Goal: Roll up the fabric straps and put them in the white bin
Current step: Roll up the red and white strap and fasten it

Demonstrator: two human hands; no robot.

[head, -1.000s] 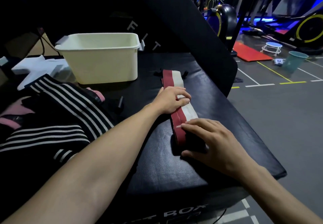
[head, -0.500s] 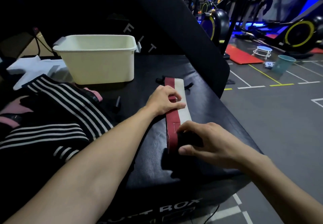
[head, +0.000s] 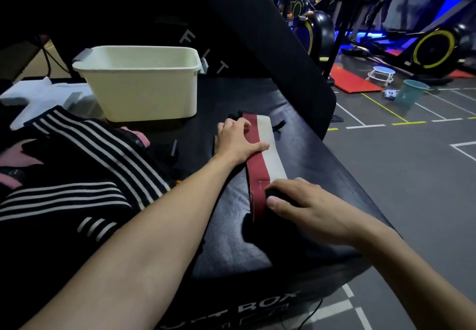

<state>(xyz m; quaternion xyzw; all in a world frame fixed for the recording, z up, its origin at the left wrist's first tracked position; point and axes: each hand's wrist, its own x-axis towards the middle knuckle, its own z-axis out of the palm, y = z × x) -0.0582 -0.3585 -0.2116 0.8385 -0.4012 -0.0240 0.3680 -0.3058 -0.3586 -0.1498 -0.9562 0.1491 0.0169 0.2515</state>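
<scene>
Strap: a red and white fabric strap [head: 265,153] lies flat along the right edge of the black padded surface [head: 231,247].
Left hand: the left hand [head: 238,140] presses on the strap's middle, fingers straight.
Right hand: the right hand [head: 306,207] pinches the strap's near end, fingers curled round a dark fold.
Bin: the white bin [head: 144,92] stands toward the far left corner, well apart from the strap.
Pile: black striped straps [head: 85,175] lie heaped at the left edge.
</scene>
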